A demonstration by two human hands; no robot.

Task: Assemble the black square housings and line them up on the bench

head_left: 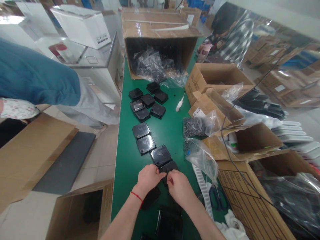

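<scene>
Both of my hands meet over a black plastic cover (169,166) that lies on the green tabletop (162,130). My left hand (150,178), with a red string on its wrist, is closed at the cover's left side, thumb pointing inward. At the near right side, my right hand (178,185) has its fingers pinched together. Whatever is between the fingertips is too small or hidden to make out. Just beyond, another glossy cover (160,155) touches the first one. Two more shiny covers, including this one (145,144), lie up and to the left. Dark pieces (170,223) sit below my wrists.
Farther up the table lie several black covers (147,100) and a small white bottle (179,104). A large carton (160,26) with plastic bags stands at the far end. Along the right are a bag of small black parts (193,127), open boxes (257,141) and scissors (218,198). People are nearby.
</scene>
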